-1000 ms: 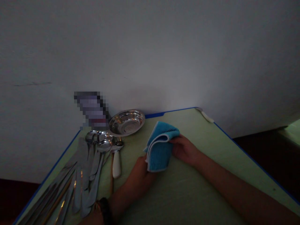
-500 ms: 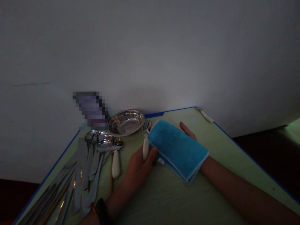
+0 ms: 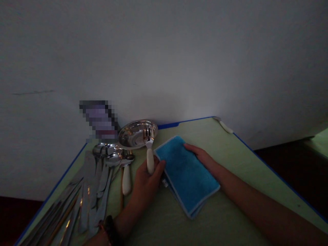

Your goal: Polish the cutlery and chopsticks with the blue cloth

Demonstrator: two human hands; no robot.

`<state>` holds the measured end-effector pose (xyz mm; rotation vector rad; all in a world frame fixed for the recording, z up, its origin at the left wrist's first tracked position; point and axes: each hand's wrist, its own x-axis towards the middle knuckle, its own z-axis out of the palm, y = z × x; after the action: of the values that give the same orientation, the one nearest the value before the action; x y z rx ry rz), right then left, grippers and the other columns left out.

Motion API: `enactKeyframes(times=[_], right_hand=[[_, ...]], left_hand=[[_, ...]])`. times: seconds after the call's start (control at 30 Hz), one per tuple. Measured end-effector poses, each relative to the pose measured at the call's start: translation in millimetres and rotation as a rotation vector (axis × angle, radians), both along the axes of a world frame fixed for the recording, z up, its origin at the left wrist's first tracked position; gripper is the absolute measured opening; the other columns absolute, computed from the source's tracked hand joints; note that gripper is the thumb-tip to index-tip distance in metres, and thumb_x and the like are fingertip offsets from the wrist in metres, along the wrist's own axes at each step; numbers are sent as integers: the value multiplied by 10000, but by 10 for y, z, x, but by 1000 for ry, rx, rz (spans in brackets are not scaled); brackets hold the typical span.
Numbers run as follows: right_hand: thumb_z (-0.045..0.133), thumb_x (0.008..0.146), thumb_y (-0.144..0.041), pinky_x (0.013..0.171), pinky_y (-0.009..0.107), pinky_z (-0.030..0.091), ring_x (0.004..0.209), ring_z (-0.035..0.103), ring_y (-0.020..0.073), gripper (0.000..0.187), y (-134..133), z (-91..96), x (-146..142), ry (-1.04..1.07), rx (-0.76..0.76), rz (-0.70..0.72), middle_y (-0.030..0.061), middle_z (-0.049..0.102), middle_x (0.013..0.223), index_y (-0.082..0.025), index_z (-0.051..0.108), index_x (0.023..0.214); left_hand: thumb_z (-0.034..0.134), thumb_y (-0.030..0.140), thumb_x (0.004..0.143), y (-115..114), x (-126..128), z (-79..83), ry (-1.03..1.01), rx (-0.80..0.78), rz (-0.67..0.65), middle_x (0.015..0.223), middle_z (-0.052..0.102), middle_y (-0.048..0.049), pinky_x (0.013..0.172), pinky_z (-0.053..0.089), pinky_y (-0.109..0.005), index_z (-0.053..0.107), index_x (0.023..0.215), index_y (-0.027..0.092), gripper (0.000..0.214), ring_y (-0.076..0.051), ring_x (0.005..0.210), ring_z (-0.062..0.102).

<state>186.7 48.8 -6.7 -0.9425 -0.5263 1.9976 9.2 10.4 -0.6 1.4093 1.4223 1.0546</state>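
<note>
A fork (image 3: 150,159) with a white handle stands nearly upright in my left hand (image 3: 147,179), thumb along the handle and tines up in front of the metal bowl. My right hand (image 3: 203,159) holds a folded blue cloth (image 3: 188,174) by its right side; the thumb shows at the edge and the other fingers are hidden under the cloth. The cloth's left corner comes close to the fork handle, and a small white tag hangs beside my left thumb. Behind the fork, a shallow metal bowl (image 3: 125,136) rests on the table.
Several spoons, forks and knives (image 3: 84,201) lie along the left of the green table (image 3: 243,191). A white-handled utensil (image 3: 126,181) is among them. Another white-handled utensil (image 3: 225,126) lies at the far right edge. A pixelated object (image 3: 99,119) leans on the wall (image 3: 164,61).
My left hand has moved the fork left, away from behind the cloth's edge. The cloth has turned and dropped lower, and my right thumb now lies against its upper edge.
</note>
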Motion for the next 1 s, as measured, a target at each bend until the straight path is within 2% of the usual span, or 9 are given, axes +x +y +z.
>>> enactKeyframes(times=[0.13, 0.27, 0.4, 0.5, 0.57, 0.67, 0.8, 0.9, 1.0], right_hand=[[622, 690, -207, 806, 357, 467, 698, 656, 170, 324, 21, -88, -23, -12, 202, -34, 20, 700, 766, -168, 607, 1011], [675, 645, -211, 792, 364, 467, 707, 648, 166, 363, 21, -107, -18, -55, 256, -83, 9, 694, 817, -196, 603, 1001], [715, 605, -202, 779, 320, 459, 779, 622, 150, 395, 36, -92, 40, -170, 373, -133, -2, 660, 896, -220, 605, 984], [691, 649, -229, 701, 273, 454, 765, 588, 127, 465, 40, -65, 95, -256, 473, -105, -29, 612, 875, -281, 560, 1091], [610, 737, -316, 655, 262, 440, 714, 559, 118, 411, 41, -52, 122, -321, 541, -38, -25, 584, 817, -289, 535, 1140], [455, 825, -443, 645, 269, 421, 701, 525, 126, 326, 56, -45, 158, -494, 660, -4, 2, 566, 798, -238, 590, 1038], [435, 834, -446, 701, 275, 407, 808, 508, 142, 304, 97, -32, 229, -776, 872, -45, 36, 533, 924, -188, 591, 796], [434, 844, -407, 742, 285, 405, 882, 510, 150, 290, 108, -12, 267, -879, 972, -16, 63, 498, 1041, -175, 591, 768], [442, 846, -374, 702, 281, 419, 846, 528, 139, 264, 97, -3, 263, -940, 996, -3, 76, 479, 1070, -170, 596, 784]], left_hand=[[552, 327, 755, -19, -20, -16, -22, 77, 17, 513, 414, 72, 414, 360, -188, 413, 622, 193, 234, -86, 445, 423], [541, 305, 756, -25, -30, -5, -41, 101, 13, 533, 409, 69, 431, 359, -186, 424, 633, 192, 204, -91, 479, 421], [538, 299, 754, -17, -30, 14, -29, 113, 11, 569, 449, 59, 469, 378, -195, 475, 671, 188, 152, -104, 527, 445], [535, 289, 753, -11, -23, 32, 23, 120, -2, 629, 496, 40, 546, 404, -214, 509, 703, 181, 122, -122, 607, 482], [529, 292, 755, -10, -16, 45, 41, 97, -10, 622, 491, 39, 544, 398, -217, 504, 688, 179, 133, -125, 601, 477], [523, 290, 750, -12, -6, 63, 47, 73, -14, 576, 445, 51, 491, 359, -204, 467, 640, 182, 164, -113, 545, 436], [518, 279, 737, -11, 2, 74, 57, 68, -25, 553, 383, 64, 466, 320, -196, 421, 621, 190, 175, -102, 515, 387], [506, 279, 730, -9, 6, 77, 68, 63, -38, 549, 354, 68, 463, 308, -193, 389, 606, 195, 189, -98, 508, 363], [491, 260, 715, -7, 11, 87, 97, 61, -27, 544, 346, 68, 467, 303, -195, 373, 594, 197, 180, -98, 507, 358]])
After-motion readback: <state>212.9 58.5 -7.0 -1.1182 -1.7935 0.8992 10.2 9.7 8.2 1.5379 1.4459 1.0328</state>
